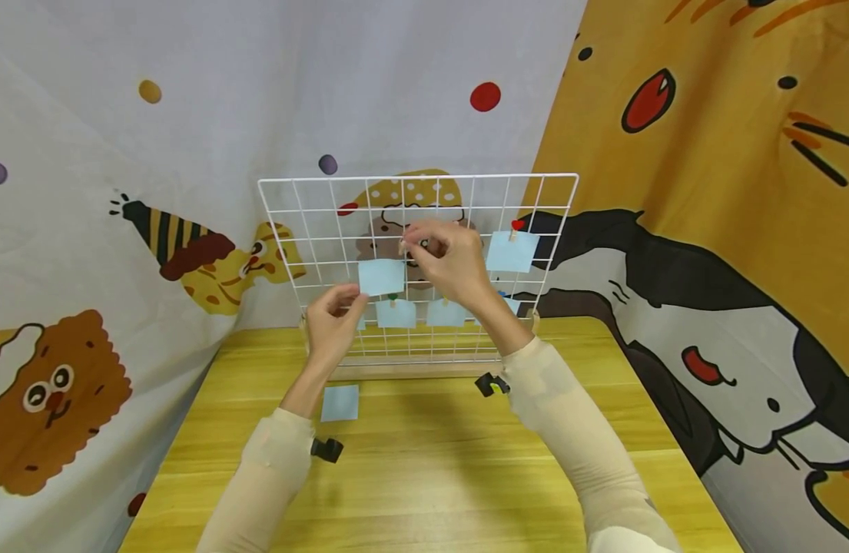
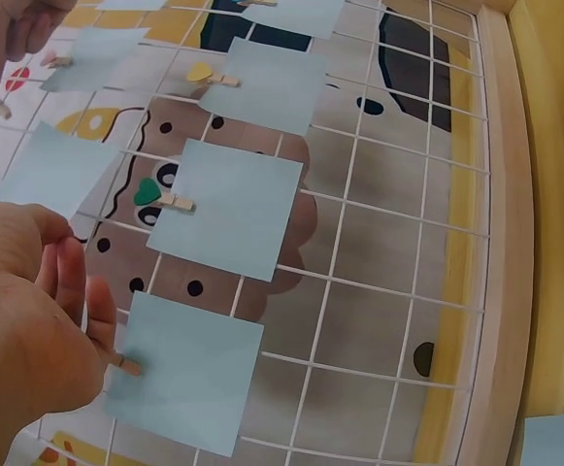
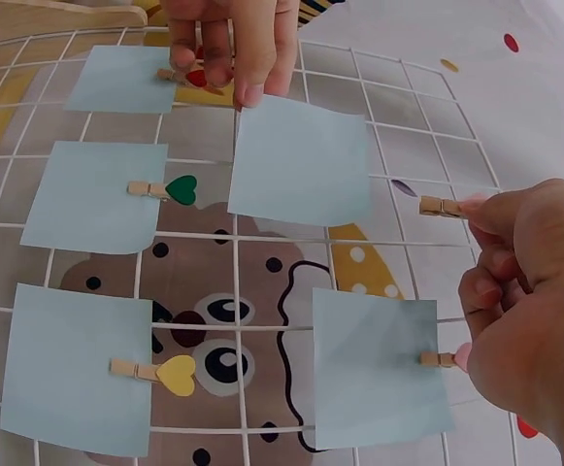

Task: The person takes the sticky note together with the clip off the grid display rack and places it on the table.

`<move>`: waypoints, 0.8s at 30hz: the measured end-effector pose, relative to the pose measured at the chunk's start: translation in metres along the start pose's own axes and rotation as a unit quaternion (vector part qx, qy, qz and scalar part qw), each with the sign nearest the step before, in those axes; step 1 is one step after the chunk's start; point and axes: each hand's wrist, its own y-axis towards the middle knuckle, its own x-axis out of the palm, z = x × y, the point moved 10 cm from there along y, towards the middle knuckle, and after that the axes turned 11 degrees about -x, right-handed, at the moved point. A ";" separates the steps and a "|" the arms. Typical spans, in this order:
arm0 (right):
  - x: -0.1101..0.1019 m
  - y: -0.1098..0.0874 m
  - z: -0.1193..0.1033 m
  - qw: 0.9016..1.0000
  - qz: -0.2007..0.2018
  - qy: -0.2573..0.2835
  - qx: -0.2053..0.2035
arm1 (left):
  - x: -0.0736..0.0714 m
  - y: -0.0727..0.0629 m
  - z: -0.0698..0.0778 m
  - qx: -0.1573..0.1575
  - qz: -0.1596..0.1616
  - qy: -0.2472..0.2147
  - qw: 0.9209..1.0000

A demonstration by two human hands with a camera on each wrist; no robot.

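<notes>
My left hand (image 1: 333, 319) pinches a pale blue paper square (image 1: 381, 276) by its lower left edge and holds it up at the white wire grid (image 1: 419, 177). In the right wrist view, my right hand (image 3: 529, 291) pinches a small wooden clothespin (image 3: 441, 207) between thumb and forefinger, to one side of that square. Other blue squares hang on the grid from clothespins with hearts: one with a green heart (image 3: 182, 189), one with a yellow heart (image 3: 177, 376), one with a red heart (image 1: 517, 225). Behind my right hand, a pink-heart clothespin is partly hidden.
A loose blue paper square (image 1: 340, 403) lies on the wooden table (image 1: 424, 476) in front of the grid's wooden base (image 1: 410, 372). Behind the grid hangs a cloth (image 1: 210, 92) printed with cartoon figures. Black camera mounts (image 1: 327, 449) sit at both wrists.
</notes>
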 end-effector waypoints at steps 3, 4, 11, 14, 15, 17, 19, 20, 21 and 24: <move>-0.002 -0.005 0.001 1.000 0.001 0.017 0.010 | -0.002 -0.001 -0.004 0.001 0.004 -0.002 1.000; -0.003 -0.007 0.001 1.000 0.002 0.023 0.012 | -0.003 -0.002 -0.005 0.000 0.005 -0.002 1.000; -0.012 -0.021 0.001 0.998 0.012 0.047 0.031 | -0.007 -0.007 -0.011 -0.010 0.006 -0.002 1.000; -0.014 -0.028 0.003 0.997 0.013 0.058 0.045 | -0.007 -0.010 -0.012 -0.010 0.001 0.005 1.000; -0.014 -0.031 0.004 0.997 0.013 0.063 0.051 | -0.007 -0.011 -0.013 -0.010 -0.001 0.007 1.000; -0.016 -0.036 0.005 0.996 0.013 0.068 0.062 | -0.007 -0.014 -0.015 -0.011 -0.005 0.010 1.000; -0.018 -0.040 0.006 0.995 0.011 0.071 0.069 | -0.008 -0.015 -0.017 -0.013 -0.009 0.011 1.000; -0.019 -0.043 0.006 0.995 0.010 0.070 0.072 | -0.008 -0.016 -0.019 -0.014 -0.010 0.010 1.000; -0.020 -0.045 0.007 0.995 0.008 0.070 0.073 | -0.008 -0.018 -0.020 -0.016 -0.010 0.008 1.000; -0.023 -0.052 0.008 0.995 0.003 0.066 0.072 | -0.010 -0.021 -0.023 -0.022 -0.012 0.004 1.000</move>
